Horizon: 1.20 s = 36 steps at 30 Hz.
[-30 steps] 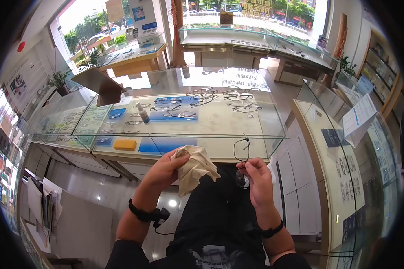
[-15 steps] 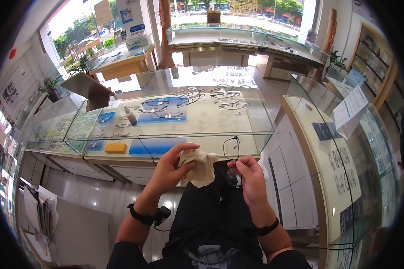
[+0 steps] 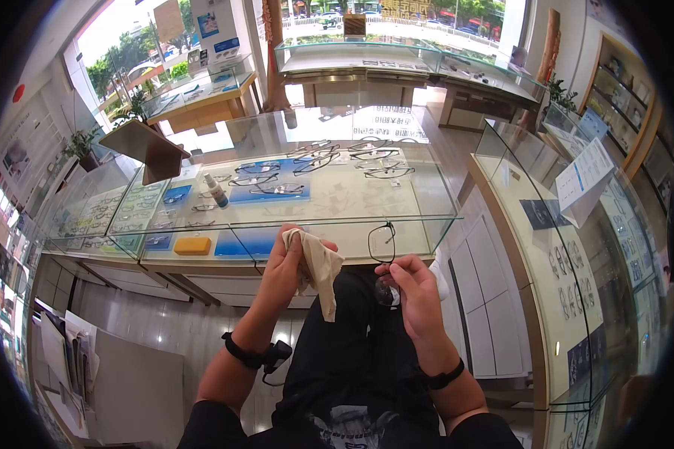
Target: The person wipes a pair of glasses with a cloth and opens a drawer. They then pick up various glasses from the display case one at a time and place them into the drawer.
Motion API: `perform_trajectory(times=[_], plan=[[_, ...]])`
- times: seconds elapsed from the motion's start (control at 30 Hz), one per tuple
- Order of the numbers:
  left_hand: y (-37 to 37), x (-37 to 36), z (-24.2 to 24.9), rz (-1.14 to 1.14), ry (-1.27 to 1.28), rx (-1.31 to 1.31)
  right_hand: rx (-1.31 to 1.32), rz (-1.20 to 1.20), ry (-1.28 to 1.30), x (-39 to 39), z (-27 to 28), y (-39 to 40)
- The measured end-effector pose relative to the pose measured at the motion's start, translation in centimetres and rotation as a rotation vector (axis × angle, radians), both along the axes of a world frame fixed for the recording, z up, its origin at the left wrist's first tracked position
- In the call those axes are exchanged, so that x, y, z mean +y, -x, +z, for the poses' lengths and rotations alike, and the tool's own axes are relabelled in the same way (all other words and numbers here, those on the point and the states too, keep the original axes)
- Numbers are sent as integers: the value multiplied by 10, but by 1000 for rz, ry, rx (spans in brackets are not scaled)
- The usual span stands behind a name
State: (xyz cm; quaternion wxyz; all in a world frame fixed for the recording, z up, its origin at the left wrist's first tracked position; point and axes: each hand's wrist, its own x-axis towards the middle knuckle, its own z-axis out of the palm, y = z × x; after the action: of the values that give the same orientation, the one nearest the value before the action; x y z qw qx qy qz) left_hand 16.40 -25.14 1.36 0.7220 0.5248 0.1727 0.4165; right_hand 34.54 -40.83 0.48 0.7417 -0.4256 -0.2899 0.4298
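A beige cloth hangs from my left hand, whose fingers are closed on it in front of the counter edge. To its right, my right hand pinches a pair of thin dark-framed glasses. One lens stands upright above my fingers, against the glass counter; the other lens is lower, over my dark trousers. The cloth and the glasses are apart.
A glass display counter spans the front, with rows of glasses, a spray bottle, a yellow case and a brown stand. Another glass showcase with a folded white card runs along the right.
My left hand has moved slightly left and up, away from the glasses, and the cloth now hangs down longer. My right hand has shifted a little left with the glasses.
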Motion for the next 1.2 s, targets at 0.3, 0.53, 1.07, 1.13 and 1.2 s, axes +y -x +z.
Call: perform_trajectory(times=[0.3,0.53,1.07,1.13,1.2], plan=[[0,-3,-19,-252,380,-36,-1,-13,3,-1,-3,-3],[-2,-11,-8,-220,218,123,-6,9,16,5,-4,-4],[-29,-17,5,-203,-317,407,-97,167,-19,4,-1,-1],[-30,-18,3,-195,-315,367,-82,222,-32,5,-2,-3],[-30,-18,4,-90,-369,422,-105,231,-31,7,-2,-4]])
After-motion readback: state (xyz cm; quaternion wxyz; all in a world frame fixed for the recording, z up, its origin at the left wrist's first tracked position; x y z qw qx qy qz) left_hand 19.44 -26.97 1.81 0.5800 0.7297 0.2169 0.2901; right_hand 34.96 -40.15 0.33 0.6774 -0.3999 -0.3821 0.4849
